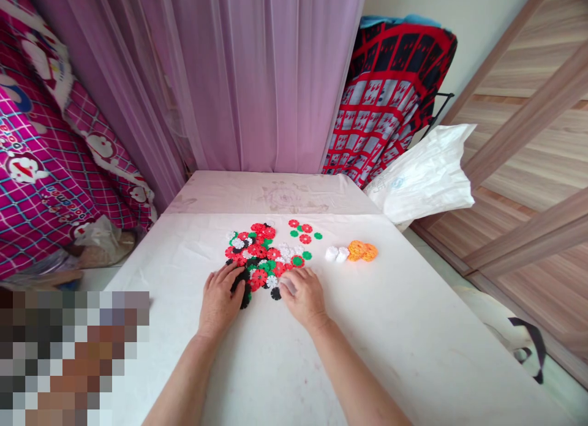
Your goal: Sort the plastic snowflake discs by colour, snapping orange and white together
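A pile of small notched plastic discs, snowflake-shaped building pieces in red (pixel 260 251), black, green and white, lies on the white-covered table. My left hand (pixel 221 300) rests at the pile's near left edge, thumb and fingers around a dark clump of black discs (pixel 241 283). At the near right edge is my right hand (pixel 305 296), its fingers loosely bent and the thumb apart from the index finger. Just beyond its fingers sits a red disc with a green one (pixel 297 261) on it. A black disc (pixel 276 293) lies left of its thumb.
Right of the pile stands a joined row of white (pixel 337 254) and orange (pixel 362 251) disc clusters. Several loose red and green discs (pixel 305 238) lie behind the pile. A white bag (pixel 427 172) leans at the table's far right corner. A purple curtain (pixel 275 77) hangs behind the table.
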### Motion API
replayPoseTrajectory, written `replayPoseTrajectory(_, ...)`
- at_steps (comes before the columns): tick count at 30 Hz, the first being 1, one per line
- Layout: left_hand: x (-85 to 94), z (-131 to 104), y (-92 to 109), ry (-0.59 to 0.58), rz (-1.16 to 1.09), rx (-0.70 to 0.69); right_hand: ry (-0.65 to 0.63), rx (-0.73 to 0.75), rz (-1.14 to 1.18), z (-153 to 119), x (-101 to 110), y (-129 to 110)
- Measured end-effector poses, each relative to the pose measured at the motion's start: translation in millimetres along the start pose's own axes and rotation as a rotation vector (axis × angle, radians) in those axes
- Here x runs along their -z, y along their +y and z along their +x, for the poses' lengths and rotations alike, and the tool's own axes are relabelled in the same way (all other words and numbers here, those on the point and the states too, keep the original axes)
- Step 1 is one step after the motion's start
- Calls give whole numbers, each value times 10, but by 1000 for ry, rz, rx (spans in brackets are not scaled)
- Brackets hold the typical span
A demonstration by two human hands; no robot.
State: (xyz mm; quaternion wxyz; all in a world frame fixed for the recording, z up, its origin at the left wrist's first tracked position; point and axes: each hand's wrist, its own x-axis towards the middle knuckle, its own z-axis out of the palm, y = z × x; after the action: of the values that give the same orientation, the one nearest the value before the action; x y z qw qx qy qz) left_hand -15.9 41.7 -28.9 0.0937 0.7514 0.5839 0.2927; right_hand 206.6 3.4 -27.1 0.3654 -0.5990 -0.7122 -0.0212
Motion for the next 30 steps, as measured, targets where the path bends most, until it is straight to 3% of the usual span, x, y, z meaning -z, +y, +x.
replayPoseTrajectory(4, 8, 1, 19, -14, 5, -7, -46, -47, -65, 27, -145, -190)
replayPoseTrajectory(9, 24, -5, 46, -26, 7, 19, -61, -75, -111, 24, -228, -206)
replayPoseTrajectory(14, 29, -6, 40, -37, 10, 6, -6, -104, -11, 14, -254, -197)
replayPoseTrajectory(18, 18, -6, 18, -35, 16, 5, 107, -161, 50, 5, -109, 45)
replayPoseTrajectory(24, 19, -8, 16, -41, 22, 11, 231, -433, -19, -51, 210, 662)
replayPoseTrajectory(30, 22, -13, 3, -36, 23, -1, 147, -422, -50, -49, 203, 695)
